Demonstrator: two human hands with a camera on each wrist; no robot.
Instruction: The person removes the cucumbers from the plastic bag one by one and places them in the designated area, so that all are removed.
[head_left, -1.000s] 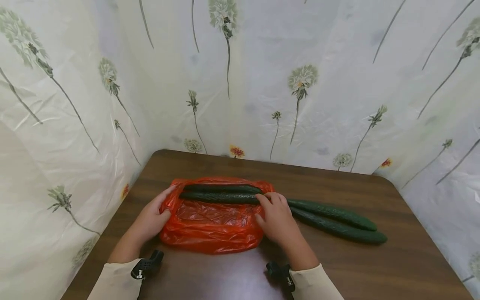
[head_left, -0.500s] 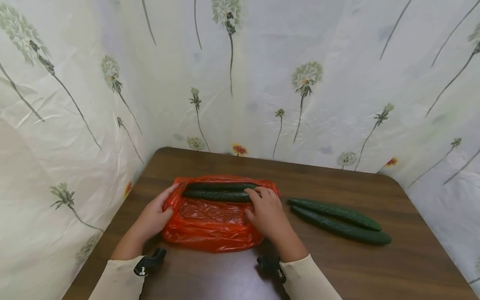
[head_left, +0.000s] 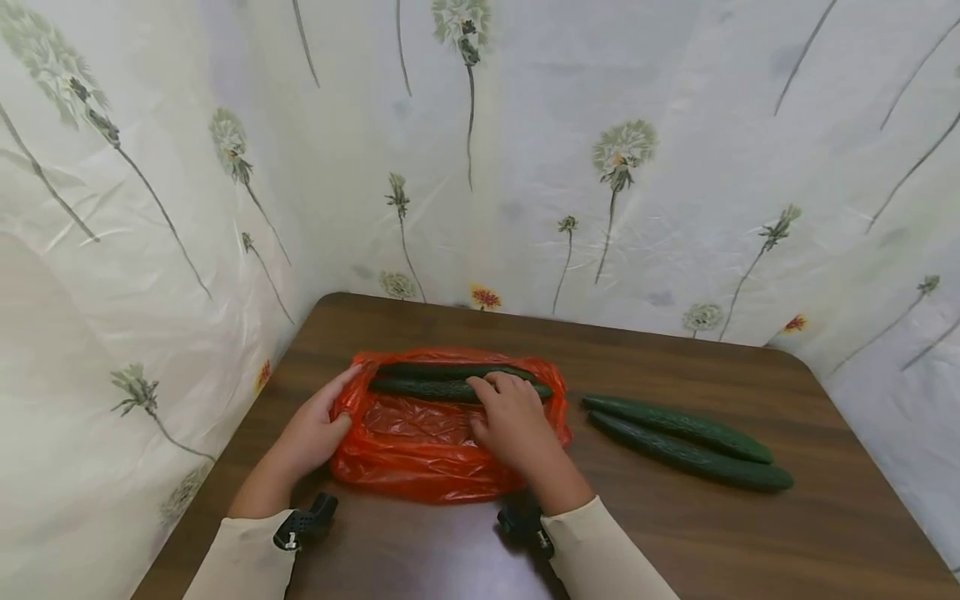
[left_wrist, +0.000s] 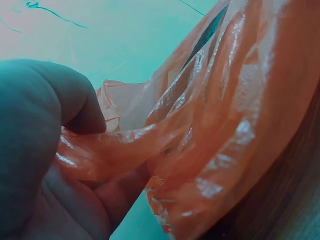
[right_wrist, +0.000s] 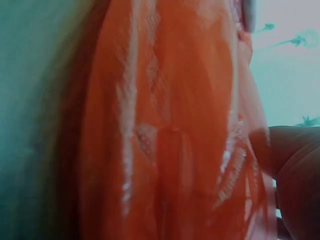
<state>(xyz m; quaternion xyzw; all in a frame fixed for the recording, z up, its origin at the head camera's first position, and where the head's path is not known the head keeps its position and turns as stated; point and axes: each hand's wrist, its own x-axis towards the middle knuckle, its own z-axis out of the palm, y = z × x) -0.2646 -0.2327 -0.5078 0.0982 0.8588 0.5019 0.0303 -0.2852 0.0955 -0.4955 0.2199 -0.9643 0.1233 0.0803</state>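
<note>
A red plastic bag (head_left: 420, 479) lies on the table with its mouth spread upward. Inside, along the far side, two long dark green cucumbers lie side by side, the rear cucumber (head_left: 442, 370) and the front cucumber (head_left: 427, 389). My left hand (head_left: 315, 429) pinches the bag's left rim; in the left wrist view the film (left_wrist: 105, 155) runs between thumb and fingers. My right hand (head_left: 513, 425) reaches over the bag's right part, fingertips at the front cucumber, thumb apart from them. In the right wrist view, film (right_wrist: 175, 100) fills the middle beside the thumb (right_wrist: 300, 170).
Two more cucumbers lie together on the table right of the bag, a rear cucumber (head_left: 682, 427) and a front cucumber (head_left: 690, 454). Behind the brown wooden table (head_left: 750, 542) hangs a flowered curtain (head_left: 525, 167), which also covers the left side.
My right hand has moved left along the front cucumber in the bag, uncovering its right end and the bag's right rim. My left hand keeps its hold. The view has shifted slightly.
</note>
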